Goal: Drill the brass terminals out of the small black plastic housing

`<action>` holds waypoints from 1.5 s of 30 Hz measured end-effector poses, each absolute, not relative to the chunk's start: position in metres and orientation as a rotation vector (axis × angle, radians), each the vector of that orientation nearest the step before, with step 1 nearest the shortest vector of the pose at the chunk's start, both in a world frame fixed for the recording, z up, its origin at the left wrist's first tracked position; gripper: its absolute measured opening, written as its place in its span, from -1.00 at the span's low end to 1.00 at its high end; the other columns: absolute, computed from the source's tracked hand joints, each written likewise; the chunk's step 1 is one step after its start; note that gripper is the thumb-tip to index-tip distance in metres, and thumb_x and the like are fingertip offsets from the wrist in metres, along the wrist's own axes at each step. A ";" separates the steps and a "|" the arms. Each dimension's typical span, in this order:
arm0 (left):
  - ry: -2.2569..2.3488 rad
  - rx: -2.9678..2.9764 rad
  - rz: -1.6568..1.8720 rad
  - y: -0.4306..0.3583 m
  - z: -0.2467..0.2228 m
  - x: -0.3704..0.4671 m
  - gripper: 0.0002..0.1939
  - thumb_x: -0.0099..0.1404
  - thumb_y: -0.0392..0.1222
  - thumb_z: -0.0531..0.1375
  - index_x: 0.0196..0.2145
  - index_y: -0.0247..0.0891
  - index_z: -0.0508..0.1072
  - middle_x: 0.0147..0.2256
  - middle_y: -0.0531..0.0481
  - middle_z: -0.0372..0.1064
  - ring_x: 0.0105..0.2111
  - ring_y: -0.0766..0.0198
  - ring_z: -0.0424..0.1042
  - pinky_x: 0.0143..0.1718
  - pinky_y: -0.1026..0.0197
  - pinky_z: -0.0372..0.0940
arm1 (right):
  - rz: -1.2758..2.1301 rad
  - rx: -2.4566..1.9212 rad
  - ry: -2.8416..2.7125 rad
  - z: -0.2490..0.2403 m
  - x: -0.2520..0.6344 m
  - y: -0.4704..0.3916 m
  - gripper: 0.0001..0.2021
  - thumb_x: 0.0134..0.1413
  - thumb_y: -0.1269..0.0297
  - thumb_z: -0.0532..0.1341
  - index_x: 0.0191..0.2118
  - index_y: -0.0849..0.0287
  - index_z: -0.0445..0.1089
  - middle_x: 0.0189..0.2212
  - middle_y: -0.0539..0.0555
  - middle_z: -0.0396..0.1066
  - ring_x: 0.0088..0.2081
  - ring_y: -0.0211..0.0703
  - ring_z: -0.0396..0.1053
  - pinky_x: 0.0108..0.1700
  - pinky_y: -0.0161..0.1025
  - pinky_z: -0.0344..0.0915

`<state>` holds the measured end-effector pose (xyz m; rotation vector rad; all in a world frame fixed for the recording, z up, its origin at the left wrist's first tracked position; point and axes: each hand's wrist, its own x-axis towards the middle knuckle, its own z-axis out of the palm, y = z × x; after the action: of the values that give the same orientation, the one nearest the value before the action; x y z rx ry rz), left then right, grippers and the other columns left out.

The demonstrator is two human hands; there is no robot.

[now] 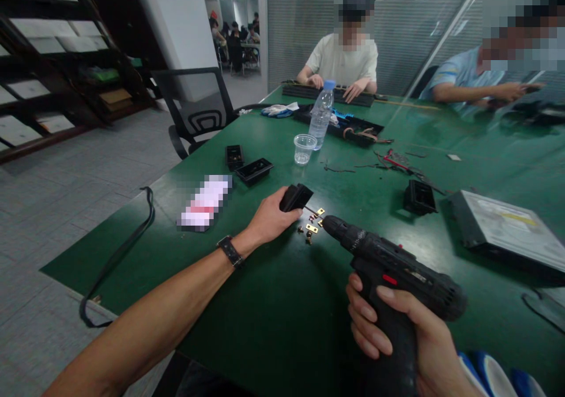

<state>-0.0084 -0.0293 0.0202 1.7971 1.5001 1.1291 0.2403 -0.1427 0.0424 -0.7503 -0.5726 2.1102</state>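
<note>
Gripping a black drill (404, 267) by its handle, the right hand (435, 338) has its fingers wrapped firmly round it, thumb along the side. The left hand (269, 219) is closed on a small black housing (296, 198), pinched between thumb and fingers, above the green table (247, 303). Ahead of the right hand, the drill's thin bit (314, 212) points at that housing; whether it touches a screw cannot be told. Just right of the left hand lie small brass plates (312, 228) and loose screws (308, 240). Beyond the left hand sit 2 black boxes (255, 172); to its left is 1 phone (206, 202). Farther beyond stand 1 clear cup (304, 149) and 1 bottle (321, 120). Right of the drill lies a flat metal-cased unit (514, 226).
</note>
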 end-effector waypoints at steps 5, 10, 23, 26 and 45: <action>1.502 1.799 1.116 -0.029 0.021 -0.008 -0.73 0.17 -0.14 0.19 -0.16 -0.25 0.39 -0.33 0.05 0.35 -0.35 0.28 0.30 -0.31 0.24 0.18 | 2.096 -0.759 -0.605 0.042 0.239 -0.144 -0.77 0.14 0.23 0.11 -0.22 0.28 0.40 -0.52 0.01 0.20 -0.66 -0.36 0.08 -0.56 -0.26 0.21; 1.504 1.783 1.106 -0.030 0.022 -0.009 -0.72 0.17 -0.14 0.19 -0.15 -0.25 0.39 -0.32 0.02 0.37 -0.35 0.27 0.30 -0.31 0.22 0.18 | 2.080 -0.786 -0.642 0.041 0.239 -0.146 -0.78 0.13 0.22 0.14 -0.22 0.26 0.40 -0.51 0.03 0.23 -0.65 -0.33 0.12 -0.54 -0.22 0.22; 1.502 1.780 1.113 -0.030 0.022 -0.008 -0.74 0.16 -0.15 0.19 -0.18 -0.25 0.39 -0.32 0.02 0.37 -0.34 0.27 0.31 -0.30 0.22 0.20 | 2.078 -0.782 -0.716 0.036 0.241 -0.146 -0.78 0.16 0.22 0.14 -0.18 0.24 0.42 -0.49 0.04 0.26 -0.63 -0.30 0.15 -0.51 -0.20 0.23; 1.498 1.787 1.120 -0.030 0.021 -0.009 -0.76 0.16 -0.14 0.19 -0.19 -0.25 0.39 -0.33 0.02 0.36 -0.35 0.27 0.30 -0.30 0.22 0.19 | 2.080 -0.782 -0.714 0.037 0.241 -0.146 -0.77 0.16 0.22 0.14 -0.17 0.24 0.42 -0.49 0.04 0.27 -0.63 -0.30 0.16 -0.50 -0.20 0.24; 1.486 1.786 1.111 -0.031 0.022 -0.009 -0.73 0.17 -0.13 0.20 -0.17 -0.25 0.40 -0.31 0.02 0.38 -0.33 0.26 0.33 -0.29 0.21 0.21 | 2.120 -0.748 -0.552 0.042 0.241 -0.143 -0.76 0.16 0.23 0.07 -0.22 0.27 0.39 -0.51 0.00 0.17 -0.66 -0.38 0.02 -0.57 -0.27 0.18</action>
<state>-0.0095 -0.0312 0.0219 1.7856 1.4861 1.1107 0.2414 -0.1429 0.0419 -0.7479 -0.5518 2.1196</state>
